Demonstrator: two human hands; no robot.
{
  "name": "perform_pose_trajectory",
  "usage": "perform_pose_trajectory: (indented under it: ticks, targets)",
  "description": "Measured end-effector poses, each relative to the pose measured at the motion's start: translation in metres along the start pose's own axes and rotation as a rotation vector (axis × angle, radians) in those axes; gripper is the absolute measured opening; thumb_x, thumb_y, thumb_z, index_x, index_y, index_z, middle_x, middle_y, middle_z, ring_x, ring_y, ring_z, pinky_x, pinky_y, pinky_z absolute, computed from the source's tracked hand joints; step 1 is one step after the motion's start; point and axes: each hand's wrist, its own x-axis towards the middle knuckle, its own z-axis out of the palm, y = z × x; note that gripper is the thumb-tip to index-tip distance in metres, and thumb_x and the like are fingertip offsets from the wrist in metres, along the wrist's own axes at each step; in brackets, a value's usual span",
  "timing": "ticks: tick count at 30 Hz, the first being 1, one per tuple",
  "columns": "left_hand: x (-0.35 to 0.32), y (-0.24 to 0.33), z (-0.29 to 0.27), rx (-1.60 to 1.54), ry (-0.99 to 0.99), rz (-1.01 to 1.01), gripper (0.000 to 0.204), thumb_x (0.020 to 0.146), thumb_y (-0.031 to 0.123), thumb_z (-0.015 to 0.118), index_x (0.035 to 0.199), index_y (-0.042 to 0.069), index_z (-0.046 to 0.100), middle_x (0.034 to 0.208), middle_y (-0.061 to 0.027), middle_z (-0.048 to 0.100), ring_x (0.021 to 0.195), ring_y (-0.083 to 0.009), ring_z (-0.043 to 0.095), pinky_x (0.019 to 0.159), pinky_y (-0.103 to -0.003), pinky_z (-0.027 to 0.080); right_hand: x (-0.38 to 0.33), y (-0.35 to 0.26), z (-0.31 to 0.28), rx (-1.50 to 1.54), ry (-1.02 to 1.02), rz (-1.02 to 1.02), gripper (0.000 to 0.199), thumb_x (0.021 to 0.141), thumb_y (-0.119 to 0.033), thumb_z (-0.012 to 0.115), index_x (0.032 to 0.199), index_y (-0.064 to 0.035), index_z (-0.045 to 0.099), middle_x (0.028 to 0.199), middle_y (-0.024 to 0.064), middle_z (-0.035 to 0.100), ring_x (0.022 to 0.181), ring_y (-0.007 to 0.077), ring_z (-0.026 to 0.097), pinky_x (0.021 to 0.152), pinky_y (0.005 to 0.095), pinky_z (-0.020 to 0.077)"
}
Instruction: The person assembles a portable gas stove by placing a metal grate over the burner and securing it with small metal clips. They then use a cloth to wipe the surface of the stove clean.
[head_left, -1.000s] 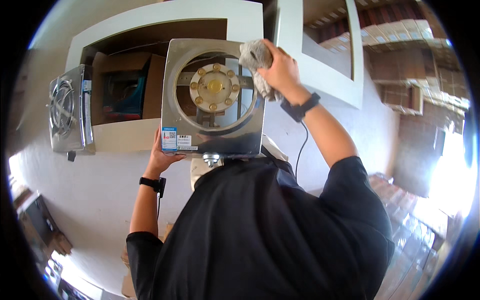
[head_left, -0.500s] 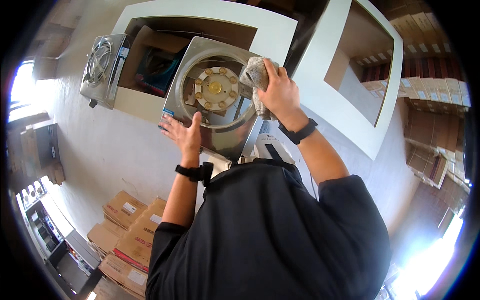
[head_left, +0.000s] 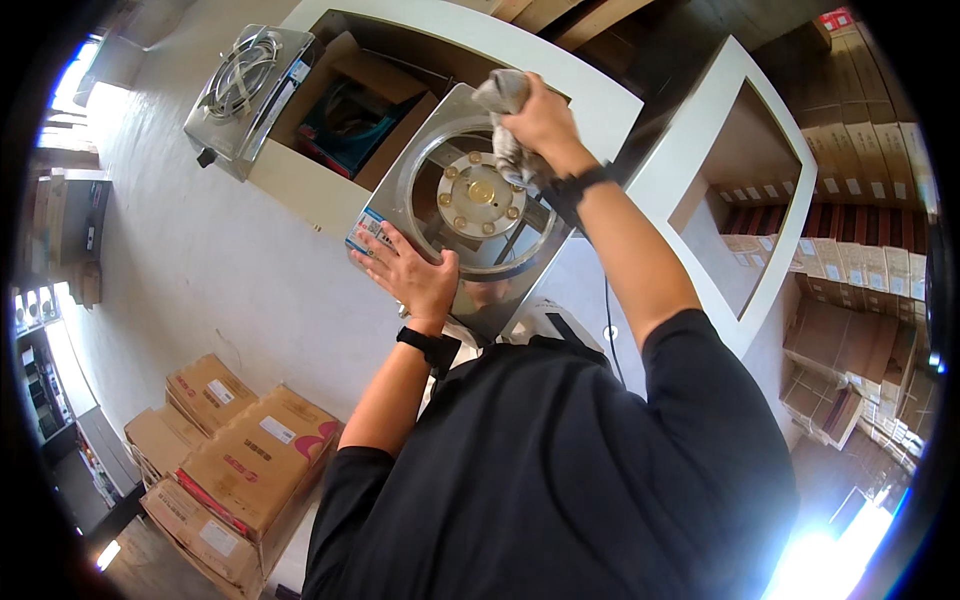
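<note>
1. Left hand (head_left: 412, 275) is lying open and flat, palm down, fingers (head_left: 375, 250) spreading apart and pointing up-left, thumb angling off to the right.
2. Left wrist is wearing a dark band; bare forearm is running down from it to a bent elbow, and a black sleeve is covering the upper arm.
3. Right hand (head_left: 540, 122) is sitting higher and further right, fingers curling tight into a closed grip, knuckles facing up.
4. Right wrist is also wearing a dark band and is bending slightly.
5. Right forearm is sloping down and right, bare to the short black sleeve at the shoulder.
6. Hands are staying apart, not touching.
</note>
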Motion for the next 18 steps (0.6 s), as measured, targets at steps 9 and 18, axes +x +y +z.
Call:
perform_pose_trajectory:
  ticks: [9, 18]
  targets:
    - [0.0, 0.007, -0.006, 0.079, -0.05, -0.002, 0.102, 0.072, 0.033, 0.075, 0.159, -0.002, 0.035, 0.171, -0.0289, 0.015, 0.154, -0.0621, 0.007, 0.127, -0.061, 0.012, 0.01, -0.124, 0.069, 0.034, -0.277, -0.412, 0.039, 0.079, -0.013, 0.072, 0.116, -0.0028, 0.067, 0.112, 0.0263, 0.074, 0.109, 0.0423, 0.072, 0.098, 0.0472, 0.0576]
    - [0.0, 0.001, 0.0, 0.078, -0.055, 0.004, 0.101, 0.074, 0.035, 0.075, 0.16, -0.002, 0.036, 0.17, -0.0291, 0.019, 0.153, -0.0638, 0.008, 0.126, -0.065, 0.014, -0.044, -0.142, 0.089, -0.022, -0.313, -0.586, 0.039, 0.086, -0.02, 0.073, 0.123, -0.0081, 0.066, 0.12, 0.0201, 0.072, 0.115, 0.0374, 0.069, 0.098, 0.0442, 0.0573]
